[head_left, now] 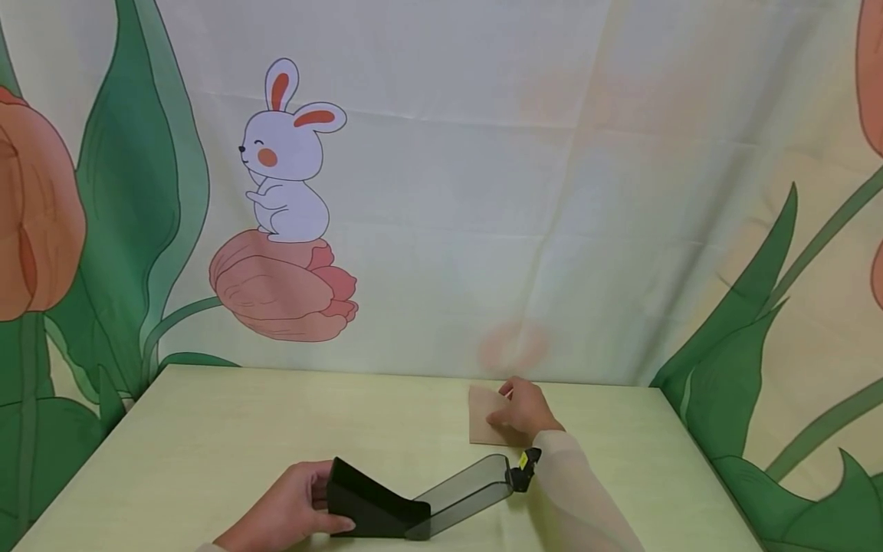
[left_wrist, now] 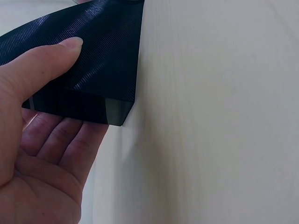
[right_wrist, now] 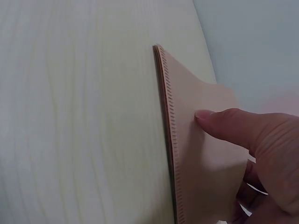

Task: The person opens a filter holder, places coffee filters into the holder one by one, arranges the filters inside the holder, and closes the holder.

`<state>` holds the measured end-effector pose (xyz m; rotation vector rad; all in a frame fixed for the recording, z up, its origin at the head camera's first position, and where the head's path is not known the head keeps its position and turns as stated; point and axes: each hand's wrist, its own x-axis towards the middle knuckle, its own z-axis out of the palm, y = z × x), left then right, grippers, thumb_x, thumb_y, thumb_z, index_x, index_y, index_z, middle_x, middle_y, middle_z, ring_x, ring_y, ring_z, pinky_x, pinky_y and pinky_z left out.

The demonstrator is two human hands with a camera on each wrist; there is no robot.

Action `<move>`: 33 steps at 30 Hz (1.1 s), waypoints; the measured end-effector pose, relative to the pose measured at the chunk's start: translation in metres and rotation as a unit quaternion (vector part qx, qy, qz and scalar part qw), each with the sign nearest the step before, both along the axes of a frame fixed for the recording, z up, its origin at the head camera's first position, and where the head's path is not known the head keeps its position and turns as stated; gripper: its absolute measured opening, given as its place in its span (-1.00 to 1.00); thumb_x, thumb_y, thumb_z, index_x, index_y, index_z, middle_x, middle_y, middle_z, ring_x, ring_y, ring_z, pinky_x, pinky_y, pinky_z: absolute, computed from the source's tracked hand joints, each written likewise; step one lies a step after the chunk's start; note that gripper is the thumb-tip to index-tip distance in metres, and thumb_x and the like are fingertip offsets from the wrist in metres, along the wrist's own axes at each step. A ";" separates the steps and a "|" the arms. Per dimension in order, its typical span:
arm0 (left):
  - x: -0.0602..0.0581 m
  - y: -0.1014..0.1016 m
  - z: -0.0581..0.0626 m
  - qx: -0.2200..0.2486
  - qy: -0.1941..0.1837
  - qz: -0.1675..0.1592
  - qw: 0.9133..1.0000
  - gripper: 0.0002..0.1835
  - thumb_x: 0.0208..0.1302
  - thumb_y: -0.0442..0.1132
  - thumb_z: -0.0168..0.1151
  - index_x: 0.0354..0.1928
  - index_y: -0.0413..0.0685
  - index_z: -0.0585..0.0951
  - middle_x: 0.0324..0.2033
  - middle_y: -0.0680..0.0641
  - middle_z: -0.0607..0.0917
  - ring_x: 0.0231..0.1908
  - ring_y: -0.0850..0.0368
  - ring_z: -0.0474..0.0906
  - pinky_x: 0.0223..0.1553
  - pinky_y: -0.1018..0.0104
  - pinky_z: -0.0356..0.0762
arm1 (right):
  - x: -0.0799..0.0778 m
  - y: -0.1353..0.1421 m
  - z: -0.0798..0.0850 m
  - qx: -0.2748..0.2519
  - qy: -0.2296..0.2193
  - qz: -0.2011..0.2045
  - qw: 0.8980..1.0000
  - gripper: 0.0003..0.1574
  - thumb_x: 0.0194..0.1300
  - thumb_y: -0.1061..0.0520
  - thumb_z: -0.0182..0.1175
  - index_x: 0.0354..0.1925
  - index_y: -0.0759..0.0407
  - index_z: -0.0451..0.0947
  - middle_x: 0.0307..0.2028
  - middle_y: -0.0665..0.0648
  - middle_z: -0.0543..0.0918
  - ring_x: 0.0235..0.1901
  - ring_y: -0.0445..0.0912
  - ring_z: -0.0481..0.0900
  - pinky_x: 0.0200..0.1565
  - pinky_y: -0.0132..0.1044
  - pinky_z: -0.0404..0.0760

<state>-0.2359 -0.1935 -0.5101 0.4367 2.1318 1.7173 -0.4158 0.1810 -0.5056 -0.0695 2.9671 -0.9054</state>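
Note:
Near the front of the table, my left hand (head_left: 293, 506) grips a black wedge-shaped holder (head_left: 372, 506) by its tall end. In the left wrist view, the thumb (left_wrist: 60, 56) lies on the holder's ridged side, with other fingers round its far side. A smoky see-through cover (head_left: 462, 491) extends to the right from the holder's low end, tilted upward. Toward the back, my right hand (head_left: 526, 410) pinches a flat stack of brown paper coffee filters (head_left: 483, 418). The right wrist view shows their crimped edge (right_wrist: 170, 116) and the thumb on the top face; the other fingers are partly hidden.
A pale wooden table (head_left: 241, 429) carries everything. Behind it hangs a cloth backdrop (head_left: 441, 230) printed with a rabbit and tulips. At the right wrist, a small black device (head_left: 524, 471) with a yellow label appears close to the cover's raised end.

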 end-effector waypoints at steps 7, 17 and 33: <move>0.000 0.002 0.000 0.008 -0.003 -0.005 1.000 -0.49 0.08 -0.27 0.59 0.10 -0.14 0.66 0.03 -0.13 0.78 -0.01 0.02 0.74 -0.04 0.31 0.72 | -0.003 0.005 -0.002 -0.002 -0.012 0.003 1.000 -0.60 -0.02 0.05 0.62 -0.26 0.12 0.65 -0.29 0.07 0.67 -0.24 -0.01 0.53 -0.12 -0.13 0.58; 0.000 0.002 0.000 0.006 0.002 -0.009 1.000 -0.49 0.09 -0.25 0.59 0.11 -0.14 0.65 0.02 -0.12 0.79 -0.01 0.04 0.74 -0.04 0.32 0.72 | -0.003 0.017 0.006 -0.019 -0.028 0.045 0.998 -0.83 0.11 0.07 0.45 -0.50 0.06 0.65 -0.53 -0.04 0.55 -0.38 -0.08 0.47 -0.31 -0.24 0.44; 0.000 -0.001 -0.001 0.006 0.008 -0.011 1.000 -0.49 0.11 -0.23 0.58 0.11 -0.16 0.65 0.02 -0.13 0.78 -0.01 0.04 0.74 -0.02 0.31 0.72 | 0.005 0.034 0.056 -0.120 -0.005 0.121 0.985 -0.63 0.14 0.03 0.54 -0.63 0.10 0.60 -0.65 -0.12 0.36 -0.52 -0.17 0.24 -0.50 -0.33 0.20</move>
